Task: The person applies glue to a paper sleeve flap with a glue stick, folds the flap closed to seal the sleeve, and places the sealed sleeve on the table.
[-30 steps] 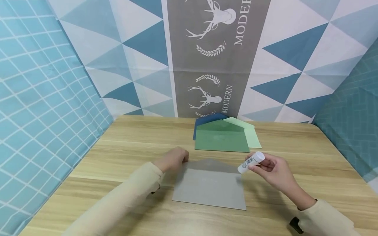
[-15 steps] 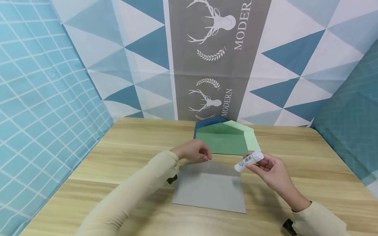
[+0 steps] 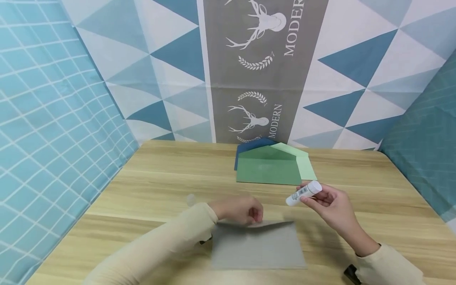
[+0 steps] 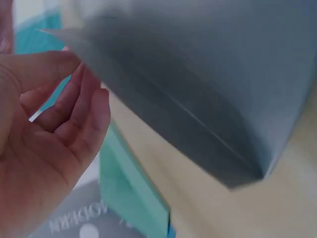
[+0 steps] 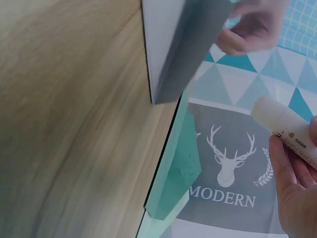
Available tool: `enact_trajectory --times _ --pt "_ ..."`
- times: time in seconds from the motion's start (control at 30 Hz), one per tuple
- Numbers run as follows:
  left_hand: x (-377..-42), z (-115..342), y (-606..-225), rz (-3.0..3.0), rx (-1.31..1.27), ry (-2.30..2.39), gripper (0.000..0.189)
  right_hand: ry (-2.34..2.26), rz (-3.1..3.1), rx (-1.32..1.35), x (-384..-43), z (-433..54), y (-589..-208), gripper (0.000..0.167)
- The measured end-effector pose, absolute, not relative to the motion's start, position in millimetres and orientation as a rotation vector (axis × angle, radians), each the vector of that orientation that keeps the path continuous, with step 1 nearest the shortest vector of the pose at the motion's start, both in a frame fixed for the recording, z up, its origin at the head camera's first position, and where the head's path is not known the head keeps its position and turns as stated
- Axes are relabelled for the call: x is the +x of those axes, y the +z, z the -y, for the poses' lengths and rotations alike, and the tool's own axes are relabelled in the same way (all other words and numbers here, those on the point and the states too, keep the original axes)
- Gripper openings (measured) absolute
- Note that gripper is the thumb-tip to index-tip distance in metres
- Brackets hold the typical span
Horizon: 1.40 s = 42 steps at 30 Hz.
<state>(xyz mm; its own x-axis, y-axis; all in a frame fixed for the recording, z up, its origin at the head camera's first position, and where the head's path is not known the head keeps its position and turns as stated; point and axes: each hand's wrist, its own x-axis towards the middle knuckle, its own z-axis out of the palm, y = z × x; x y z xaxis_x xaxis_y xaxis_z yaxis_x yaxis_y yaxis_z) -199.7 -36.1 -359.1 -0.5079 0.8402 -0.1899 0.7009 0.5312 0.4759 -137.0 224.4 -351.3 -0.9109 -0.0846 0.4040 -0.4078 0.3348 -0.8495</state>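
A grey envelope lies near the table's front, its flap raised and bent toward the person. My left hand pinches the tip of that flap between thumb and fingers, as the left wrist view shows. To the right, my right hand holds a white glue stick at a slant above the table, apart from the envelope. Its printed label shows in the right wrist view, where fingers cover part of the tube. Behind the left sleeve stands a small translucent cap, partly hidden.
Farther back on the wooden table lie a dark green envelope, a light green one and a blue one, overlapping. Patterned cloth hangs behind the table, with blue checked cloth on the left.
My left hand has moved right from the envelope's left corner to the flap's tip and lifted the flap. The envelope has shifted slightly toward the person. My right hand stays nearly still with the glue stick.
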Motion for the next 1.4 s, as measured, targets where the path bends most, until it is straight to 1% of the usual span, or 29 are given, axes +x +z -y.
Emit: enact_trajectory --times 0.1,0.23,0.47,0.6,0.73,0.87,1.0,1.13,1.3,1.4 --pt "-192 32 -368 -2.353 1.319 0.399 0.019 1.652 2.294 0.478 -137 -223 -352 0.035" --pt "-188 31 -371 -2.355 1.351 0.364 0.019 1.68 2.278 0.512 -138 -222 -352 0.034" --pt "-189 42 -363 -2.354 1.305 0.51 0.017 1.665 2.272 0.524 -139 -223 -350 0.033" --pt "-184 50 -354 -2.296 1.266 0.632 0.011 1.657 2.278 0.516 -138 -224 -349 0.034" --pt "-173 55 -350 -2.278 1.26 0.58 0.019 1.663 2.278 0.513 -137 -224 -349 0.034" --pt "-169 56 -349 -2.349 1.269 0.464 0.013 1.679 2.274 0.505 -137 -224 -349 0.034" --pt "-174 56 -348 -2.418 1.215 0.467 0.014 1.666 2.282 0.49 -137 -224 -348 0.034" --pt "-186 56 -347 -2.464 1.19 0.511 0.017 1.644 2.294 0.48 -137 -224 -348 0.033" --pt "-208 56 -348 -2.576 1.312 0.453 0.026 1.656 2.288 0.484 -136 -224 -349 0.034" --pt "-218 56 -347 -2.667 1.414 0.347 0.028 1.66 2.28 0.482 -136 -223 -349 0.034"
